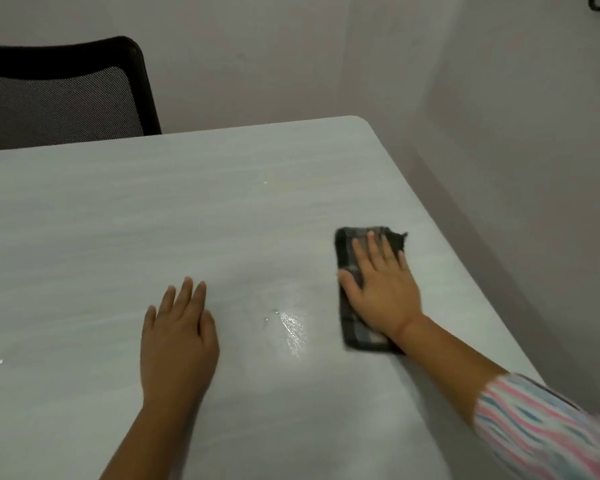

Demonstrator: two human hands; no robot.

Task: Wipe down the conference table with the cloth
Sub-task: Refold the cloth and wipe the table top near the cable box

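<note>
The left grip (179, 337) rests flat on the pale grey wood-grain worktop (118, 220), fingers straight and close together. Past a wet streak (291, 325), the dark checked folded cloth (359, 332) lies under the right grip (383, 289), whose spread fingers press it flat near the worktop's right edge.

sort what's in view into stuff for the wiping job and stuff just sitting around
For the job: cloth under the flat right hand; conference table; wet streak; left hand flat on the table.
Lying about: black mesh chair beyond the far edge; dark object high on the wall.
</note>
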